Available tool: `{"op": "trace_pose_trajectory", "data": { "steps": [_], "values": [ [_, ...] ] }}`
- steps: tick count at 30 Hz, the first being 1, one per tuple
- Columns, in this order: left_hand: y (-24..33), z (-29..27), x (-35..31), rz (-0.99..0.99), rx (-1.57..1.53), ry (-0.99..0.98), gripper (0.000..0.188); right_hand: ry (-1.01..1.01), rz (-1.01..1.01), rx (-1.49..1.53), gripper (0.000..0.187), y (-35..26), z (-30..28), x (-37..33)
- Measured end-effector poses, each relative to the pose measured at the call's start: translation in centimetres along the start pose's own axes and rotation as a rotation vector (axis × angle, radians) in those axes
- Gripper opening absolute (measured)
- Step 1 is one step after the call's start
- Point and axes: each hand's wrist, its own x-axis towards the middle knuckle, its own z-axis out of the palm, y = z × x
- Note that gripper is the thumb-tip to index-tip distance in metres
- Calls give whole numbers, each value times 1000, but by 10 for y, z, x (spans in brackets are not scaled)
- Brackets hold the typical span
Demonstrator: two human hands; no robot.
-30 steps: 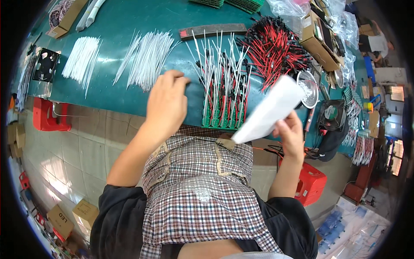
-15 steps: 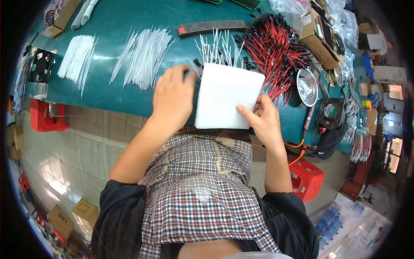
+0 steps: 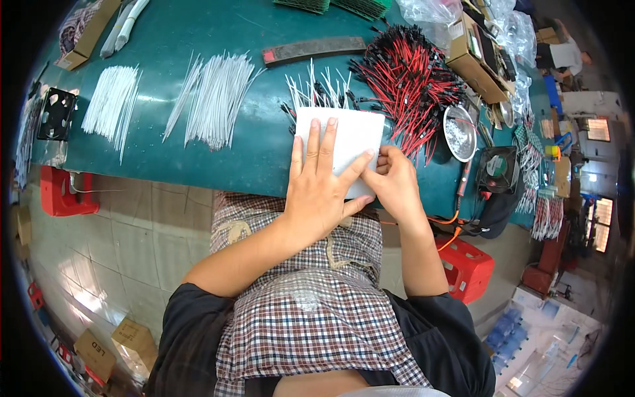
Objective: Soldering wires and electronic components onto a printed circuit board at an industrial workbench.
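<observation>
At the near edge of the table lies a white square pad [image 3: 357,129], which looks like foam. My left hand [image 3: 317,175] rests flat on its left part with the fingers spread. At the pad's right edge my right hand [image 3: 395,182] is closed, thumb and fingers pinching the border. White wires [image 3: 321,92] with some black ends stick out past the pad's far edge; the rest of them is hidden beneath it. Right of the pad is a large heap of red and black wires [image 3: 417,86] with black connectors.
Two bundles of white wires, one far left [image 3: 109,102] and another nearer [image 3: 218,99], lie on the green table [image 3: 165,162]. A dark curved bar [image 3: 314,50] lies behind the pad. Rightward are a metal dish [image 3: 459,134], a soldering iron [image 3: 464,178], a fan [image 3: 497,169] and a cardboard box [image 3: 476,63].
My left hand has come right and down onto the pad. The right fingers have drawn in at the pad's edge. The whole view has shifted slightly.
</observation>
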Motion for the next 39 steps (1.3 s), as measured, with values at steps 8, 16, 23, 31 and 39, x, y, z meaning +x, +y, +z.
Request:
{"op": "trace_pose_trajectory", "data": {
  "steps": [8,16,23,31,39],
  "values": [
    [-3,-3,-3,-23,-20,-9,84,-150,80,571,46,-17,-4,-15],
    [-7,-11,-5,3,-176,75,95,-284,17,1122,83,-22,10,-38],
    [-6,2,15,235,-874,311,138,-242,-441,649,117,-66,-25,-43],
    [-27,19,-5,-284,-1689,184,90,-291,-464,54,81,-97,0,-12],
    [-57,-78,-76,-622,-1451,-143,53,-232,-712,-326,71,-97,34,-16]
  ]
}}
